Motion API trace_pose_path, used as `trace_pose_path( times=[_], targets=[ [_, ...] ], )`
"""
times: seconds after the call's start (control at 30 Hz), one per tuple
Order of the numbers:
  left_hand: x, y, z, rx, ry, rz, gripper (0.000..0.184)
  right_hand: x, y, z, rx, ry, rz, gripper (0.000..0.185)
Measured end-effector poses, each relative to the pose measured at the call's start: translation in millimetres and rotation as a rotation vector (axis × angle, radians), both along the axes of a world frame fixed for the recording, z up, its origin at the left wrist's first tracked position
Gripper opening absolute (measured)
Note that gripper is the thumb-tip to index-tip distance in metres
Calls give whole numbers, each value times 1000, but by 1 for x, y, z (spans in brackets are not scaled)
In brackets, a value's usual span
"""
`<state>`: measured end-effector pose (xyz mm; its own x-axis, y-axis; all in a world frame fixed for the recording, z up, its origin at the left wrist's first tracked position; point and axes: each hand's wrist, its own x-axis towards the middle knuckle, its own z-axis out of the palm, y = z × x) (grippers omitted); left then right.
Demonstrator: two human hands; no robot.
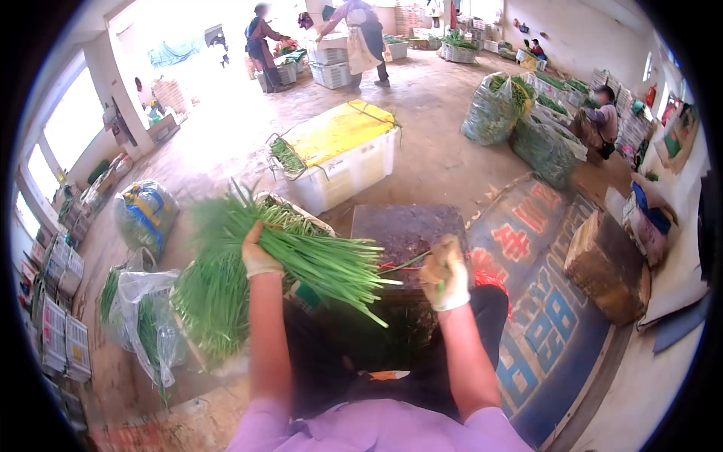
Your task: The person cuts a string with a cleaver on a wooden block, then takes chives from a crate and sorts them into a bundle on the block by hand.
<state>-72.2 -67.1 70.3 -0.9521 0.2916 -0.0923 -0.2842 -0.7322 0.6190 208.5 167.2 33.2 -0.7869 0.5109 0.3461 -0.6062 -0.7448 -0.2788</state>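
Note:
My left hand (261, 252), in a pale glove that leaves the fingertips showing, is closed around a thick bunch of chives (324, 260). The cut ends fan out to the right, and the leafy tops blur on the left. My right hand (444, 275), also gloved and smeared by motion, is closed at the right edge of a dark block (410, 226). A thin green strand (413, 261) runs from its fingers to the left over the block. More chives (215, 305) lie in a heap below and left of my left hand.
A white crate (350, 177) with a yellow cover stands ahead. Plastic bags of greens (147, 215) sit at left, others (493, 113) at far right. A wooden block (606, 264) rests on a lettered mat (542, 301). Several people work farther back among crates.

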Motion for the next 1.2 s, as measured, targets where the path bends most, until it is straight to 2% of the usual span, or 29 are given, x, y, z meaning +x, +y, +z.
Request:
trace_pose_path(
  times=[0.07, 0.1, 0.13, 0.2, 0.23, 0.27, 0.33, 0.4, 0.43, 0.53, 0.57, 0.6, 0.67, 0.73, 0.77, 0.8, 0.83, 0.87, 0.9, 0.93, 1.0, 1.07, 1.1, 1.13, 1.17, 1.2],
  targets=[
    [-20, -14, -9, -8, 55, 3, 26, 27, 16, -4, -77, -149, -122, 27],
    [-23, -17, -13, -10, 51, -2, 26, 35, 19, -10, 117, -172, -125, 18],
    [-21, -20, -9, 13, 88, 16, 25, 42, 26, -4, 404, -386, -41, 21],
    [-16, -21, 0, 41, 129, 31, 24, 41, 18, 0, 992, -812, 65, 36],
    [-12, -21, 4, 58, 143, 7, 24, 34, 19, -18, 1298, -898, -96, 51],
    [-11, -20, 7, 77, 160, -16, 24, 26, 12, -16, 1351, -934, -304, 43],
    [-5, -20, 8, 87, 210, -55, 24, 7, 5, -4, 939, -853, -267, 37],
    [9, -13, 14, 102, 378, -127, 24, -11, -7, 16, 1248, -782, -469, 33],
    [6, -8, 8, 198, 390, -191, 32, -23, -12, 20, 1274, -782, -488, 35],
    [29, 5, 13, 198, 452, -309, 31, -50, -31, 49, 1300, -798, -478, 41],
    [32, 9, 12, 211, 474, -372, 30, -57, -36, 55, 1425, -760, -516, 44],
    [36, 12, 11, 210, 473, -375, 30, -69, -41, 49, 1499, -721, -557, 36],
    [46, 18, 11, 192, 448, -408, 31, -86, -44, 33, 1431, -522, -552, 27],
    [49, 15, 10, 187, 432, -426, 33, -77, -37, 34, 949, -517, -239, 21],
    [45, 9, 9, 159, 427, -383, 32, -61, -26, 45, 840, -644, -242, 22],
    [40, 2, 7, 132, 422, -337, 32, -52, -11, 29, 567, -507, -215, 20],
    [34, -4, 6, 220, 400, -388, 29, -40, 5, 20, 255, -397, -212, 19],
    [24, -12, 2, 216, 392, -388, 29, -29, 20, 11, -41, -259, -227, 24],
    [14, -19, -3, 257, 356, -348, 30, -8, 42, 9, -90, -122, -164, 21],
    [7, -23, -5, 296, 320, -310, 32, 6, 52, 12, -161, -60, -222, 18],
    [5, -25, -1, 313, 351, -305, 30, 28, 67, -6, 62, -156, -133, 14],
    [6, -23, 4, 364, 347, -298, 25, 41, 46, 16, 744, -721, -64, 12],
    [5, -20, 5, 385, 375, -307, 24, 41, 32, 25, 993, -851, 88, 22],
    [6, -18, 5, 385, 370, -313, 24, 32, 19, 4, 1202, -802, 1, 24],
    [5, -16, 6, 382, 386, -309, 23, 20, 4, -19, 1350, -657, -278, 21],
    [5, -13, 6, 381, 404, -303, 23, 13, -13, -20, 1412, -619, -421, 22]
  ],
)
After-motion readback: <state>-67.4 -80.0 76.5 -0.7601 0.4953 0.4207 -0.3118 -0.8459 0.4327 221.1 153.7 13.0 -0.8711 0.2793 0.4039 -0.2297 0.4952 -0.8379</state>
